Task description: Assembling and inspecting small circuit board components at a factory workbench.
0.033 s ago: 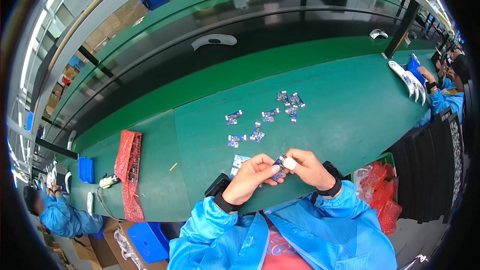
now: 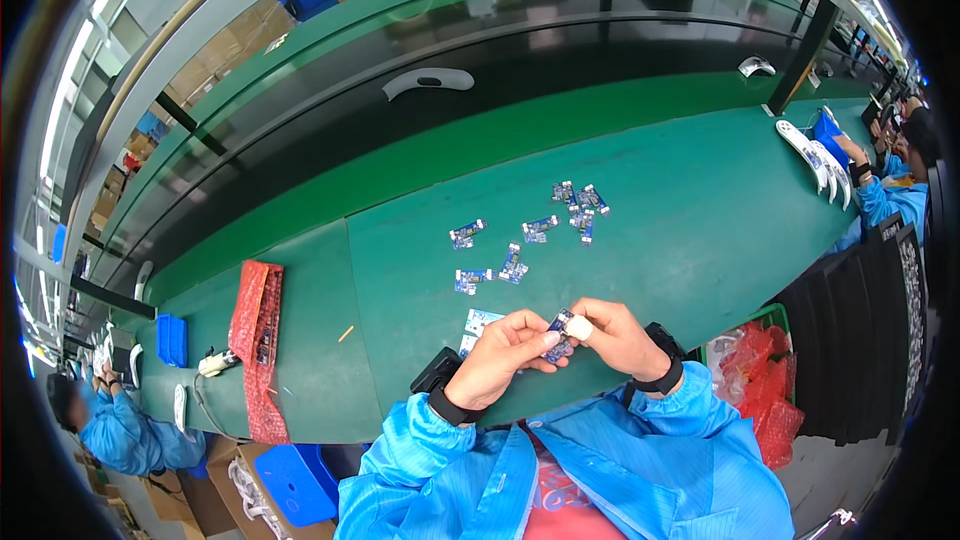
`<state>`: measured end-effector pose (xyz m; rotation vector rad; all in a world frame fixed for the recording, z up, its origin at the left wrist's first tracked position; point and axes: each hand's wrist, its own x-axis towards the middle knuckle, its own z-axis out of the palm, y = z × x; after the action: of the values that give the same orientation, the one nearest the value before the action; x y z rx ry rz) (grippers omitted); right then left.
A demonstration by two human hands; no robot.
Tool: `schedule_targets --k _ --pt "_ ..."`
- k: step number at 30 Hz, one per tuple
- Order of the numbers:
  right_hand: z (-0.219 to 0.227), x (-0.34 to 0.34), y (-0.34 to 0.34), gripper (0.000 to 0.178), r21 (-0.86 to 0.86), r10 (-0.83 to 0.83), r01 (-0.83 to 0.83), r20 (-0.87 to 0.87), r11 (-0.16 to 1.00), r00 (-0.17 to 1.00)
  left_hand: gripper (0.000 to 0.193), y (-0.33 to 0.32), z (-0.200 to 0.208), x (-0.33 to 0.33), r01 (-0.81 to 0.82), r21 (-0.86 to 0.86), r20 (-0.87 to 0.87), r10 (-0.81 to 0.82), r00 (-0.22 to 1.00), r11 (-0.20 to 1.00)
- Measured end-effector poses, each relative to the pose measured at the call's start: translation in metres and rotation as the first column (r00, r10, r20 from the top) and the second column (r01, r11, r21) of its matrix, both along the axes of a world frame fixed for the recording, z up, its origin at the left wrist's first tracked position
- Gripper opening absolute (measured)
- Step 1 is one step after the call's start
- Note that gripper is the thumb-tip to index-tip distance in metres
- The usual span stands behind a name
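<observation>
Close to the table's near edge, my left hand (image 2: 505,351) pinches a small blue circuit board (image 2: 559,345) between thumb and fingers. My right hand (image 2: 620,338) is closed at the upper right side of that board. A rounded cream-white piece (image 2: 578,328) shows at its fingertips, against the board; its exact kind is unclear. Beside my left hand lies a light blue and white sheet or card (image 2: 478,325), partly covered by the hand. Several more blue circuit boards (image 2: 514,264) with white connectors lie farther out on the green table (image 2: 690,240).
Red bubble wrap (image 2: 262,340) holding boards lies to the left, near a glue-gun-like white tool (image 2: 214,363) and a blue bin (image 2: 172,340). White curved shells (image 2: 808,160) stand at the right. A grey shell (image 2: 430,82) rests on the black strip ahead. Co-workers sit at both sides.
</observation>
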<state>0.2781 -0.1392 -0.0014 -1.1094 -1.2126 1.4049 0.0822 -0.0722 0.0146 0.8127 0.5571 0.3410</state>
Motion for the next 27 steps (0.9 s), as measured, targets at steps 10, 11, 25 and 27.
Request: schedule_targets --k 10,11,25,27 --pt "0.01 0.013 -0.045 0.018 0.241 -0.22 0.189 0.11 0.952 0.969 0.022 -0.024 -0.022 0.02 0.142 -0.257 0.222 -0.085 0.971 0.956" --pt "0.013 0.026 -0.057 0.015 0.176 -0.299 0.265 0.207 0.948 0.931 0.022 -0.024 -0.018 0.021 0.15 -0.257 0.223 -0.093 0.97 0.955" --pt "0.04 0.076 -0.119 0.027 0.535 -0.644 0.398 0.731 0.745 0.224 0.024 -0.01 0.0 0.035 0.118 0.362 -0.263 -0.02 0.965 0.925" --pt "0.05 0.048 -0.076 0.029 0.604 -0.573 0.099 0.674 0.791 0.466 0.023 -0.011 0.007 0.037 0.183 0.382 -0.324 -0.054 0.945 0.906"
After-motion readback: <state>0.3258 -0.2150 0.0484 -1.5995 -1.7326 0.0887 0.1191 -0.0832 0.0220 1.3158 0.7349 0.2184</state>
